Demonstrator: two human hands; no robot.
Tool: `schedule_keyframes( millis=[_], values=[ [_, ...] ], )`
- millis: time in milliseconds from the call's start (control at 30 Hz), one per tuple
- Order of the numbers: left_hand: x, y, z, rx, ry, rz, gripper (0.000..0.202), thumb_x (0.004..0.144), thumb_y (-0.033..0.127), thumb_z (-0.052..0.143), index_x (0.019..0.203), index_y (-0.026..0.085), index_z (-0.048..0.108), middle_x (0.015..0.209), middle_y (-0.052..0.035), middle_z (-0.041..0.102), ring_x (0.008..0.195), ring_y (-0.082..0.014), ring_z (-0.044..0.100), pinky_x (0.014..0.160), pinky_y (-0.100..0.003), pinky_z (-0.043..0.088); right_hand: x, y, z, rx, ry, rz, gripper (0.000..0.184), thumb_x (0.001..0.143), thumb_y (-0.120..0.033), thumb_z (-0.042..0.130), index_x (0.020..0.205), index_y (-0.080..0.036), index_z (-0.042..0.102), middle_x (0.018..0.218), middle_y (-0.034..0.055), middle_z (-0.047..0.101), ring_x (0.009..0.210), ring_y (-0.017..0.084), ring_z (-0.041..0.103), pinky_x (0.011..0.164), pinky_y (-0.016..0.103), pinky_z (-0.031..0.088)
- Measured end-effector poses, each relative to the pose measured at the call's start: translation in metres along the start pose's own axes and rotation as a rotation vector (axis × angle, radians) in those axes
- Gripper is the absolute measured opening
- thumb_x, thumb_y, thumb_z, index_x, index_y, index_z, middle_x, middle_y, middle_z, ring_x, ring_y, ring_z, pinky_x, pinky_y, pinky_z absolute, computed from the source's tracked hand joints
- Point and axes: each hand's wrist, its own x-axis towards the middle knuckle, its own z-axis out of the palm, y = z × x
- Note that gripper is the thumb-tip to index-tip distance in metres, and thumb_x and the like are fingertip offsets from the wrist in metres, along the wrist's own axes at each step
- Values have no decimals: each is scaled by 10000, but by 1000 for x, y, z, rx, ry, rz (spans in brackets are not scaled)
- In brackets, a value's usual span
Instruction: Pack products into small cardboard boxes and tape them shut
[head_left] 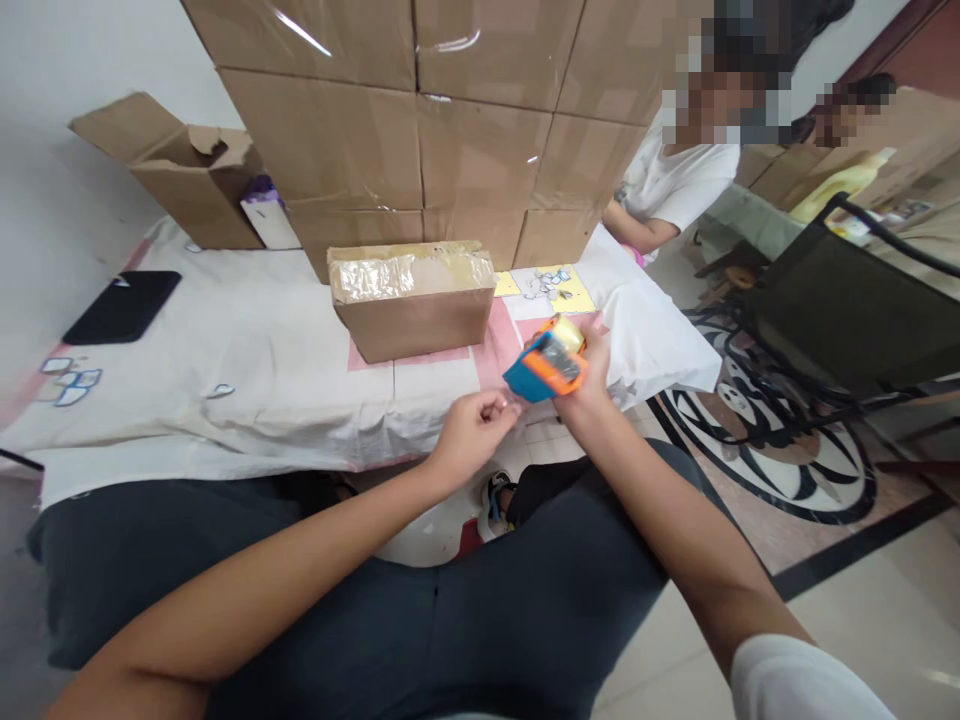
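Note:
In my right hand (595,362) is a blue and orange tape dispenser (534,372) with a yellowish roll on it, held above the table's front edge. Close by on its left, my left hand (474,432) is closed, thumb and fingertips pinched together near the dispenser's blue end. What the pinch holds, if anything, is too small to make out. A small cardboard box (420,318) sits on the table beyond both hands, with shiny clear tape along its top.
Taped cardboard boxes (480,150) are stacked behind the small box. On the cloth-covered table (247,350) lie a black flat object (124,308), an open carton (196,195) and a purple-and-white pack (271,215). A person in a white sleeve (694,185) is at the right, near a dark chair (847,300).

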Motion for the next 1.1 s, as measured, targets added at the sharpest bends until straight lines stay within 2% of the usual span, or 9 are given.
schedule_keyframes(
  millis=[100,200,300,500,567,733,800,933,1100],
  values=[
    [0,-32,2,5,-33,-78,356,788,433,608,546,193,507,463,63,407,467,-99,361,480,-232,269,10,-23,-6,-6,-58,-6,411,881,-580,438,821,-207,600,630,6,623,597,189,658,581,344,587],
    [2,-38,0,-7,-60,-56,369,826,457,578,579,183,557,477,46,477,476,-107,408,507,-238,314,30,-34,-15,-154,-89,-184,408,848,-593,570,861,-188,623,658,2,656,580,169,658,571,311,570],
    [9,-22,-5,-18,-57,-1,329,885,445,531,719,178,623,544,43,522,526,-111,449,552,-236,349,57,-15,-29,-331,-97,-293,397,800,-556,681,852,-168,617,685,6,676,596,144,656,605,273,553],
    [21,2,-15,-8,-27,125,307,933,425,508,813,175,638,591,46,528,516,-102,430,547,-234,348,88,41,-48,-547,-123,-276,436,840,-623,577,952,-203,539,788,-13,645,717,151,634,677,286,532],
    [22,3,-21,-10,-6,159,310,942,433,506,853,174,651,601,46,532,515,-101,432,549,-234,353,88,45,-50,-631,-63,-242,423,843,-607,574,967,-207,512,857,5,629,788,168,626,715,304,527],
    [19,2,-48,38,94,243,309,959,431,510,965,176,683,646,37,548,579,-112,486,593,-234,386,67,17,-40,-878,333,-297,441,838,-536,601,1063,-180,471,940,54,563,883,210,568,812,356,487],
    [17,2,-62,76,113,269,303,963,418,511,969,176,693,656,31,557,607,-116,508,613,-234,398,45,3,-24,-923,173,-404,412,849,-510,600,1090,-190,507,901,36,556,861,202,564,806,345,476],
    [15,7,-86,118,119,327,298,974,393,506,1008,184,716,678,22,585,645,-120,535,630,-230,406,-7,-4,23,-954,-583,-416,256,912,-450,572,978,-214,646,880,34,603,816,178,578,717,313,460],
    [13,19,-97,115,147,282,306,973,406,514,1003,194,733,617,38,549,583,-113,492,586,-232,383,-35,7,61,-1028,-866,-524,99,937,-292,596,901,-204,625,846,35,612,800,168,570,718,310,458]
  ],
)
